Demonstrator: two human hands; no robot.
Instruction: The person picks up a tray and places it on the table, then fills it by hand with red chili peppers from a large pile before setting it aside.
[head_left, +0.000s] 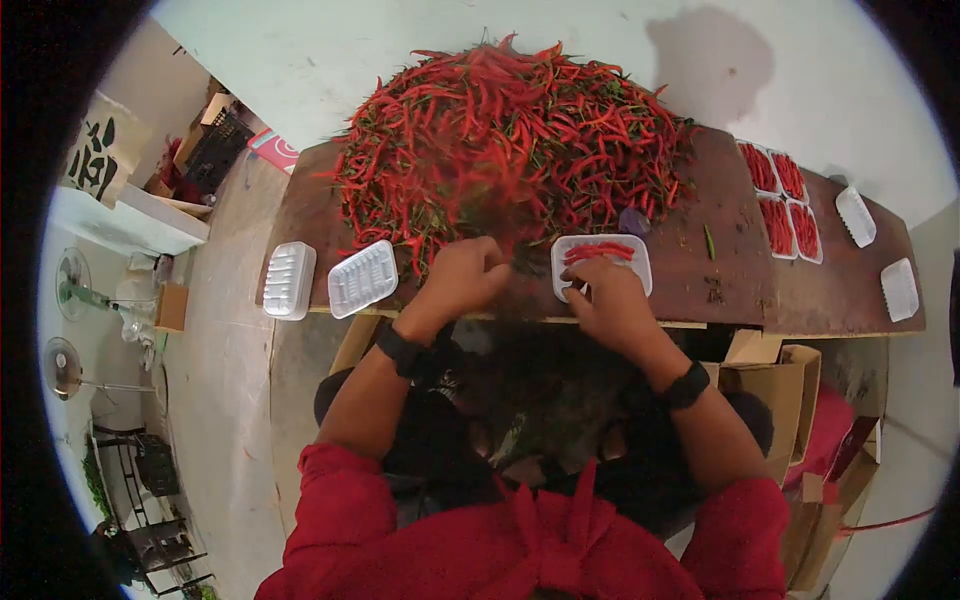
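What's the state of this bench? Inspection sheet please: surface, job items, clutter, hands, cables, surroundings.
Surface: brown tabletop, dark debris on its right half.
Job items: chilli heap, mostly red; white tray with several red chillies; four filled trays at right; other white trays toward both ends.
Clutter: lone green chilli; purplish object, unidentified.
Hands: left hand at heap's near edge, right hand over tray's near side; grip unclear.
Cables: thin red line, lower right; type unclear.
Surroundings: pale wall, two fans at left, cardboard boxes at right.
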